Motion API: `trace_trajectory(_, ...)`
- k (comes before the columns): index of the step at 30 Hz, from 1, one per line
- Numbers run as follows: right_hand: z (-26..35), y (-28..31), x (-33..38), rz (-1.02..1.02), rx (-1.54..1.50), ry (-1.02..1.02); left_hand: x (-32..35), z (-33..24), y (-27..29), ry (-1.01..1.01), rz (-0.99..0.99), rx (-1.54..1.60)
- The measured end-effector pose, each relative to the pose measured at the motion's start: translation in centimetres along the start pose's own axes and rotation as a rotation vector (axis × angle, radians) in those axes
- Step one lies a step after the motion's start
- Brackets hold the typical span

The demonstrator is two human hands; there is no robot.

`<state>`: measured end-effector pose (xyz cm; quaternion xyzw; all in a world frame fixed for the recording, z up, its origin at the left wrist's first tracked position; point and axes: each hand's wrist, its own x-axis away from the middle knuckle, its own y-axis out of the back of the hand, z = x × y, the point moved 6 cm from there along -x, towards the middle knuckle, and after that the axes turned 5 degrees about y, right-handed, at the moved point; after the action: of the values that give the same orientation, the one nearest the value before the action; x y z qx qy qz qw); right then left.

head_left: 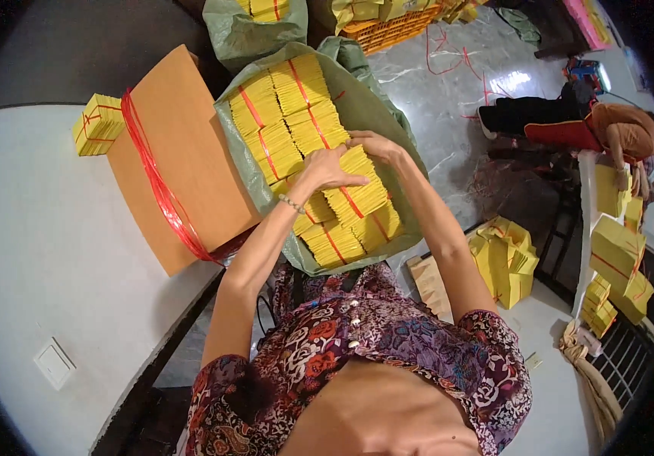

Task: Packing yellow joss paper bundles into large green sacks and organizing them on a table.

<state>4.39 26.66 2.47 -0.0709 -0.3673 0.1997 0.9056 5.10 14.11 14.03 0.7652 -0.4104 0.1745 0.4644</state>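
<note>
A green woven sack (228, 121) stands open in front of me, filled with rows of yellow paper bundles tied with red ribbon. One bundle (357, 190) sits on top of the others, slightly tilted, between my two hands. My left hand (328, 169), with a beaded bracelet at the wrist, grips it from the left, thumb across its top. At its far right corner my right hand (376, 144) has its fingers bent round the edge; some fingertips are hidden behind the paper.
Left of the sack, an orange-brown board (182, 152) carries a hank of red ribbon (159, 190), beside a small yellow bundle (99, 125). An orange crate (387, 32) stands at the back. On the right are a yellow package pile (505, 262) and another person (623, 129) handling yellow packages.
</note>
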Motion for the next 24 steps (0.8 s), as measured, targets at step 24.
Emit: trace_trajectory(24, 0.3, -0.8, 10.6, -0.700, 0.452, 0.429, 3.4, 1.5, -0.1, 0.030, -0.310, 0.201)
